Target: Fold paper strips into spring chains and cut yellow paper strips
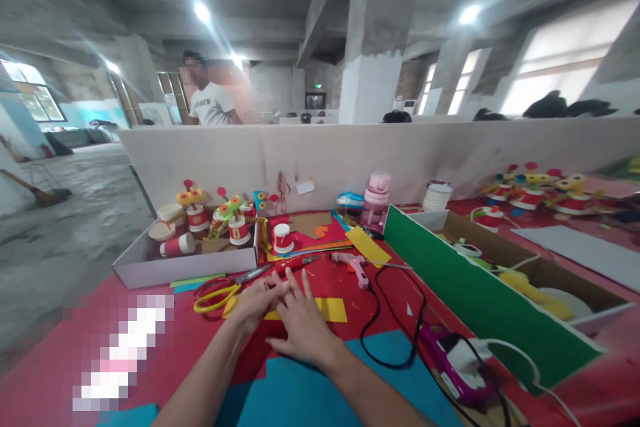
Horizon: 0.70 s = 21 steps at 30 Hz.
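Note:
My left hand [257, 300] and my right hand [303, 327] meet over the middle of the red-covered table. The left fingers are pinched together against the right fingers; whether anything small sits between them is hidden. My right hand has its fingers spread, palm down. Under the hands lies a yellow paper strip [334, 310], with blue paper [285, 387] nearer me. Left of the hands are yellow-handled scissors [217, 299], beside another red-handled pair [250, 275]. A pink glue gun [355, 268] lies beyond my right hand.
A white box [185, 270] at left holds paper-cup figures. A green-sided box [480, 293] stands at right, near a purple power strip [457, 370] and black cable [383, 361]. One paper cup [283, 238] stands mid-table. Behind the low partition [320, 153] a person [210, 100] stands.

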{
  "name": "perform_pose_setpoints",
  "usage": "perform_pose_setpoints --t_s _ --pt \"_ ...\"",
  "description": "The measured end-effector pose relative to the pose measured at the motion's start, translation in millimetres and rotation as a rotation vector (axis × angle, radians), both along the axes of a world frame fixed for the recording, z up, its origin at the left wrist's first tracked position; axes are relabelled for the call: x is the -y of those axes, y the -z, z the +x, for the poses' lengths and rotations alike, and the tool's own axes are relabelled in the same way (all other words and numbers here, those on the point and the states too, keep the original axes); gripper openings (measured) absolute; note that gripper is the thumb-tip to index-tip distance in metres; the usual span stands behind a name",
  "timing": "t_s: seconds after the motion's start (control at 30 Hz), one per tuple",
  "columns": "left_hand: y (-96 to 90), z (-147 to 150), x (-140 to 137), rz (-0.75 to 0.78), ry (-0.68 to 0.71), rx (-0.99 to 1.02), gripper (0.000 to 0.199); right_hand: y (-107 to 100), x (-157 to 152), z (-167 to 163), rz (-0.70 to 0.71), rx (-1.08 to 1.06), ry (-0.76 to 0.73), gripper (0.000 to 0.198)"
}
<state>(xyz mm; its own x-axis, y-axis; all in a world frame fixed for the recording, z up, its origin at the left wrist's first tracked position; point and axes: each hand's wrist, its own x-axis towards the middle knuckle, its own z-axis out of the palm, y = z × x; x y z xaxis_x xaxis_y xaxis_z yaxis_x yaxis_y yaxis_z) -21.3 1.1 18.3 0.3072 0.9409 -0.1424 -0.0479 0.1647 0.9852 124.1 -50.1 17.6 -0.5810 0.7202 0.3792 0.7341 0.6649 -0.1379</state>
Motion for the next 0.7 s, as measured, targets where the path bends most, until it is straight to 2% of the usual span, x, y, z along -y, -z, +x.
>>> perform_pose_setpoints --t_s 0.07,0.2,0.27,0.3,0.33,0.4,0.43,0.5,0.6,0.7 --pt "-1.2 2.6 1.7 0.025 0.025 0.036 0.039 1.6 0.4 -1.1 0.005 -0.009 0.020 0.089" --pt "-7.9 4.2 3.5 0.096 -0.039 0.025 0.037 -1.8 2.4 -1.9 0.020 0.019 0.026 0.086" --pt "-17.2 -7.0 0.9 0.122 0.000 -0.058 0.043 -8.0 1.8 5.8 0.040 0.011 0.015 0.077" --pt "-22.9 -16.5 -0.9 0.163 -0.028 -0.106 0.048 -11.4 0.9 12.8 0.058 -0.012 0.024 0.072" --pt "-28.6 -27.9 -2.4 0.221 -0.089 -0.179 0.050 -14.4 -0.3 21.9 0.084 -0.054 0.063 0.069" --pt "-37.0 -51.8 -2.5 0.409 -0.256 -0.484 0.043 -17.6 -2.9 44.4 0.133 -0.159 0.180 0.066" --pt "-38.4 -61.9 -0.3 0.488 -0.245 -0.657 0.036 -17.1 -3.8 56.4 0.151 -0.222 0.241 0.058" --pt "-34.4 -74.0 8.0 0.593 -0.074 -0.890 0.027 -12.4 -3.7 77.8 0.116 -0.342 0.319 0.040" --pt "-16.3 -71.3 23.2 0.778 0.124 -1.103 0.025 -1.3 1.4 93.9 -0.024 -0.382 0.326 0.053" --pt "1.2 -56.6 30.3 0.926 0.220 -1.261 0.031 6.8 6.8 90.1 -0.043 -0.251 0.324 0.053"
